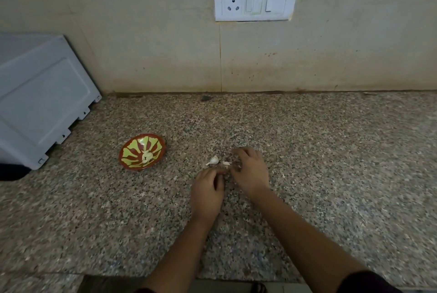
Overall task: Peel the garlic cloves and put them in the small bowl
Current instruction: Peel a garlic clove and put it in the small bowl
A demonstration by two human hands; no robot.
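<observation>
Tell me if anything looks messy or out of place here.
Only small things: garlic skin flakes lie loose on the counter beside a clove. On the wall, the switch plate looks slightly crooked, and reddish specks dot the surface below it.

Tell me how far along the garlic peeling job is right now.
Done: pale peeled cloves lie in the small red bowl with yellow-green petals. In hand: the left hand and right hand meet over the speckled granite counter, apparently working a clove I cannot see. Left: a white unpeeled clove and a smaller white piece beyond the hands.
</observation>
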